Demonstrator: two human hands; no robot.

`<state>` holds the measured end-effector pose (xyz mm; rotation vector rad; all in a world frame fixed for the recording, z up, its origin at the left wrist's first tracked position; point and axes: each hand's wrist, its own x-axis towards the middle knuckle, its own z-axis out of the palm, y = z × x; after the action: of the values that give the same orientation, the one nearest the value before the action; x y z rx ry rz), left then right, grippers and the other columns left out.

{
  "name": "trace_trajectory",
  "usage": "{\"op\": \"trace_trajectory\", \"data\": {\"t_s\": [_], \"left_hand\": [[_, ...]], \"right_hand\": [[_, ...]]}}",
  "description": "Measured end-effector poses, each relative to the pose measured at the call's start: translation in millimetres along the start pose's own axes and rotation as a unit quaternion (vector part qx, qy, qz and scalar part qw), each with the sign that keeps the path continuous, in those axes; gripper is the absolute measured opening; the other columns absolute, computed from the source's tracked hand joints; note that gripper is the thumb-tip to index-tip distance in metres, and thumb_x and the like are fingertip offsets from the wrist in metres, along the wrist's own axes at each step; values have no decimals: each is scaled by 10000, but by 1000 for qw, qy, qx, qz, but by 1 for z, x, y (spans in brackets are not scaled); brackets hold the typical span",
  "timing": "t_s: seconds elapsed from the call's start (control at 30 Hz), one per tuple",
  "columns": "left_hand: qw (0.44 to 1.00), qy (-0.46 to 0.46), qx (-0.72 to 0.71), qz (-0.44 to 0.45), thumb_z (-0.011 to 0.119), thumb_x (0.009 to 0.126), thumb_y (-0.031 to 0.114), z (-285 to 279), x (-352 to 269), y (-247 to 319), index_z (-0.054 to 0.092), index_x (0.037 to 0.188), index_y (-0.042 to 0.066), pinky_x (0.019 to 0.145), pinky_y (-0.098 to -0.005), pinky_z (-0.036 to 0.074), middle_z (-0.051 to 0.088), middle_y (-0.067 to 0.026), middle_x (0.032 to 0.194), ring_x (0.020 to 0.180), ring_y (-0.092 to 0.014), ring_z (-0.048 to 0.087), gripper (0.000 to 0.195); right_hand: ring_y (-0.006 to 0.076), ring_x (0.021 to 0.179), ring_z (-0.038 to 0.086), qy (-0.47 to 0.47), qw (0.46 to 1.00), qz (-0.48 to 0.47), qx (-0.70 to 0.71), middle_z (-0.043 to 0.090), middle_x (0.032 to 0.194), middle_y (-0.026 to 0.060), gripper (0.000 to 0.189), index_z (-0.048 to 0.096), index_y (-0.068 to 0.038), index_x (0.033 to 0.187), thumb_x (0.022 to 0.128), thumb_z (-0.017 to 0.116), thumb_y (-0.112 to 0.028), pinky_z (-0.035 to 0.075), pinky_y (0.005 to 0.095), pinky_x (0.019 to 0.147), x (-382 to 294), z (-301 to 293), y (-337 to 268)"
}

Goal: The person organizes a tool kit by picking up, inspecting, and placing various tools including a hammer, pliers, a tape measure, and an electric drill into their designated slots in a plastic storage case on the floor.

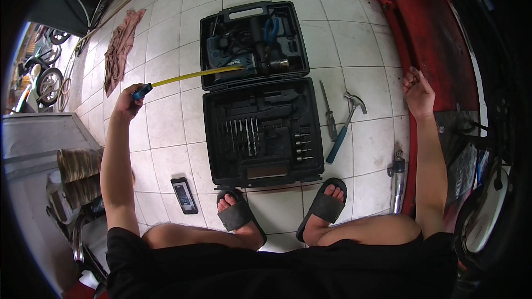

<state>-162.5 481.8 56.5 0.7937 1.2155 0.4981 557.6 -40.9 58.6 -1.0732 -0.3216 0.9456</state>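
Note:
My left hand [132, 100] grips a blue tape measure [142, 91]. Its yellow blade [187, 76] stretches right, its end over the blue Makita power drill [235, 64] in the black plastic tool case [257, 87]. Blue-handled pliers [271, 31] lie in the same half; the nearer half holds drill bits [249, 135] and nut-driver sockets [303, 147]. My right hand [419, 93] holds nothing, fingers loosely curled, beside the red metal structure. Between it and the case, a screwdriver [329, 114] and a claw hammer [345, 126] rest on the tiles.
A smartphone [184, 195] lies on the floor near my left foot. A brown-pink cloth [122, 50] is at the upper left. A shock absorber [397, 187] lies by the red metal structure [436, 37] on the right. Motorcycles [48, 66] stand beyond the left edge.

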Motion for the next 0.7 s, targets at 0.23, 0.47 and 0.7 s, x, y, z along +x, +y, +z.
{"op": "trace_trajectory", "data": {"t_s": [0.23, 0.47, 0.7], "left_hand": [[999, 42, 13, -2, 642, 983, 150, 6, -13, 1, 637, 1102, 0, 433, -179, 411, 620, -46, 823, 600, -108, 558, 192], [989, -98, 110, 11, 680, 970, 169, 130, -60, -11, 602, 1314, -25, 528, -201, 468, 671, -52, 934, 659, -93, 580, 403], [906, -323, 269, 56, 725, 963, 160, 290, -137, -83, 523, 1433, -21, 758, -255, 556, 666, -44, 992, 927, -93, 656, 543]], "right_hand": [[173, 896, 559, 3, 999, 18, -28, 572, 953, 17, 415, 571, -22, 1277, 998, 607, -326, 436, 332, 826, -5, 10, 7], [141, 822, 598, -84, 976, 51, -195, 626, 938, 54, 376, 600, 33, 1238, 955, 659, -207, 480, 301, 742, -21, 104, 34], [115, 917, 655, -325, 879, 170, -304, 681, 1064, 68, 698, 496, -24, 1419, 894, 822, -350, 537, 284, 802, -83, 257, 123]]}}
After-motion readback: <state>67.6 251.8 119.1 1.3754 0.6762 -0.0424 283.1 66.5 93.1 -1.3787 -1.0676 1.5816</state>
